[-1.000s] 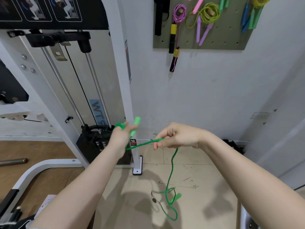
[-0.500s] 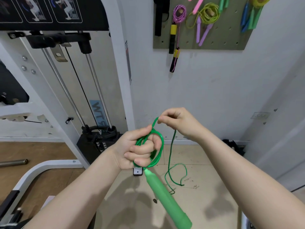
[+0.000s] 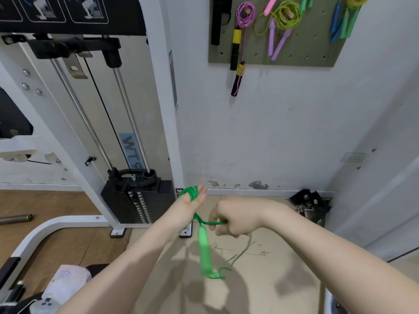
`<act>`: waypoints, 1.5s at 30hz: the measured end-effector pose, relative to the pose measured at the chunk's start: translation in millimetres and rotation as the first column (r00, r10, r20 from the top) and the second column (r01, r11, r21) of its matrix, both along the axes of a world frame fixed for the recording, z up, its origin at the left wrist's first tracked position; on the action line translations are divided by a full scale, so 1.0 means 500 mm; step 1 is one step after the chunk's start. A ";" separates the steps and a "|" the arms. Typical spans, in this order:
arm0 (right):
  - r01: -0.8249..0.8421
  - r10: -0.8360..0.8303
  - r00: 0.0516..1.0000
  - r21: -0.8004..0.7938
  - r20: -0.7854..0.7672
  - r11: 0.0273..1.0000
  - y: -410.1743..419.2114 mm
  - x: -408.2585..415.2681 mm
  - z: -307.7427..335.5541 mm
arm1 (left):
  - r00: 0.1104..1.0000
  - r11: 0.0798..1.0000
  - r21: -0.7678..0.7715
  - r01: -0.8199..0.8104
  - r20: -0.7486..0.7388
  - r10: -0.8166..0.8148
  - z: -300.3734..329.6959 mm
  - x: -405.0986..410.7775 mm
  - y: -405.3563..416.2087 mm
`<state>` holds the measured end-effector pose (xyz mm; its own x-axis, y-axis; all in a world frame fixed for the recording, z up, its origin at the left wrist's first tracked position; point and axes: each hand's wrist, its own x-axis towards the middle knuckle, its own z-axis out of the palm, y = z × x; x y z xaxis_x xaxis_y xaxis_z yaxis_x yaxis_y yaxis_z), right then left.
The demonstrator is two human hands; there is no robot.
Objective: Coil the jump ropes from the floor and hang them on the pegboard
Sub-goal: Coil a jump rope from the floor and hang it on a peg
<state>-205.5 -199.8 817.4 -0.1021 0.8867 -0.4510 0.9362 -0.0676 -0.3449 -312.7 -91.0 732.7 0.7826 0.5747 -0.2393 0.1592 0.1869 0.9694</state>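
Left hand: my left hand (image 3: 189,203) has loops of the green jump rope (image 3: 192,193) wound around it; the fingers look fairly straight, pointing to 12 o'clock, the rope lying across them rather than gripped.
Right hand: my right hand (image 3: 235,217) is clenched around the running strand of the same rope, just beside the left hand at its 3 o'clock.
Strand between hands: a short taut piece runs from the coil across to my right fist, roughly along the 9-to-3 line.
Handle: the green handle (image 3: 205,254) hangs below the left wrist, its long axis pointing down toward 6 o'clock, blurred.
Loose tail: the rest of the rope trails from under my right fist down toward 6 o'clock; it is blurred, and I cannot tell whether it touches the floor (image 3: 260,279).
What the next wrap turns on: the free rope lies on the right hand's side, so I judge that hand carries it over the left one.
Pegboard: the pegboard (image 3: 294,57) is at 1 o'clock, well apart and above, with other ropes already hung on it.
Progress: coiling under way, hanging not yet begun.
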 end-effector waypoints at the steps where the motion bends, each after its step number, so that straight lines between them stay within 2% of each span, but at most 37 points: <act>1: 0.007 -0.006 1.000 0.122 -0.006 0.993 0.004 0.003 0.013 | 0.997 0.992 0.103 0.076 -0.042 -0.072 -0.002 -0.001 -0.012; 2: 0.026 -0.032 0.999 0.260 0.017 0.965 0.011 0.010 0.026 | 0.989 0.982 0.125 0.144 -0.051 -0.139 0.000 -0.004 -0.023; 4: 0.140 -0.155 0.988 0.462 -0.007 0.876 0.023 0.037 0.046 | 0.970 0.969 0.037 0.243 -0.026 -0.242 0.017 -0.012 -0.033; 6: 0.355 -0.255 0.933 0.526 -0.255 0.773 0.032 0.071 0.046 | 0.943 0.937 -0.106 0.332 0.045 -0.329 0.040 -0.018 -0.034; 8: 0.584 -0.310 0.766 0.407 -0.563 0.703 0.034 0.089 0.022 | 0.870 0.845 -0.221 0.486 0.210 -0.446 0.070 -0.022 -0.033; 9: 0.639 -0.319 0.676 0.313 -0.665 0.702 0.030 0.088 0.006 | 0.816 0.794 -0.226 0.564 0.299 -0.495 0.083 -0.023 -0.029; 11: 0.645 -0.342 0.568 0.147 -0.749 0.750 0.024 0.062 -0.030 | 0.744 0.748 -0.197 0.634 0.417 -0.522 0.104 -0.022 -0.022; 12: 0.615 -0.351 0.578 0.111 -0.737 0.780 0.021 0.045 -0.046 | 0.748 0.754 -0.214 0.621 0.449 -0.489 0.114 -0.020 -0.020; 13: 0.576 -0.351 0.635 0.119 -0.688 0.809 0.020 0.028 -0.054 | 0.783 0.778 -0.258 0.572 0.456 -0.424 0.121 -0.017 -0.019; 16: 0.360 -0.286 0.895 0.176 -0.341 0.916 0.021 -0.011 -0.064 | 0.934 0.876 -0.413 0.250 0.340 -0.107 0.102 -0.002 -0.014; 18: 0.234 -0.223 0.969 0.105 -0.110 0.966 0.021 -0.030 -0.075 | 0.970 0.916 -0.400 0.035 0.233 0.065 0.075 0.005 -0.009; 20: 0.153 -0.152 0.987 -0.002 0.048 0.988 0.018 -0.046 -0.077 | 0.986 0.949 -0.308 -0.062 0.127 0.106 0.047 0.003 -0.002; 23: 0.073 -0.063 0.992 -0.085 0.113 0.994 0.011 -0.048 -0.049 | 0.995 0.999 -0.008 0.037 -0.094 -0.038 0.017 -0.002 0.001; 25: 0.026 -0.022 0.995 -0.039 0.098 0.999 0.015 -0.036 -0.020 | 0.970 0.973 0.183 0.144 -0.219 -0.103 0.017 -0.010 -0.011; 27: 0.022 -0.026 0.998 0.073 0.056 0.997 0.021 -0.017 0.012 | 0.961 0.939 0.267 0.217 -0.225 -0.158 0.014 -0.018 -0.016; 29: 0.084 -0.080 0.996 0.232 -0.025 0.969 0.027 0.008 0.030 | 0.928 0.909 0.204 0.362 -0.174 -0.330 0.023 -0.030 -0.030; 32: 0.332 -0.212 0.920 0.366 -0.330 0.869 0.033 0.043 0.028 | 0.824 0.824 0.001 0.566 0.007 -0.566 0.049 -0.039 -0.034; 34: 0.469 -0.230 0.768 0.282 -0.597 0.837 0.036 0.055 0.012 | 0.744 0.747 -0.045 0.664 0.140 -0.653 0.078 -0.038 -0.034; 36: 0.516 -0.251 0.613 0.139 -0.749 0.845 0.037 0.052 -0.017 | 0.664 0.687 -0.040 0.726 0.305 -0.683 0.099 -0.036 -0.029; 37: 0.514 -0.266 0.581 0.093 -0.769 0.853 0.036 0.048 -0.036 | 0.638 0.686 -0.025 0.727 0.391 -0.663 0.105 -0.036 -0.023; 38: 0.502 -0.281 0.594 0.075 -0.754 0.862 0.033 0.042 -0.057 | 0.644 0.717 -0.026 0.697 0.462 -0.609 0.107 -0.036 -0.015; 40: 0.455 -0.301 0.647 0.038 -0.701 0.889 0.024 0.035 -0.102 | 0.762 0.840 -0.168 0.516 0.537 -0.361 0.113 -0.038 0.002; 41: 0.434 -0.318 0.624 -0.022 -0.713 0.901 0.014 0.031 -0.123 | 0.821 0.883 -0.280 0.376 0.542 -0.178 0.115 -0.039 0.010; 42: 0.409 -0.336 0.584 -0.091 -0.739 0.908 0.004 0.026 -0.140 | 0.840 0.889 -0.391 0.237 0.543 0.015 0.115 -0.039 0.022; 43: 0.377 -0.346 0.561 -0.141 -0.752 0.916 -0.005 0.017 -0.151 | 0.821 0.865 -0.487 0.117 0.538 0.192 0.113 -0.039 0.036; 45: 0.336 -0.354 0.567 -0.183 -0.744 0.924 -0.019 -0.002 -0.169 | 0.769 0.816 -0.573 -0.075 0.488 0.413 0.100 -0.032 0.065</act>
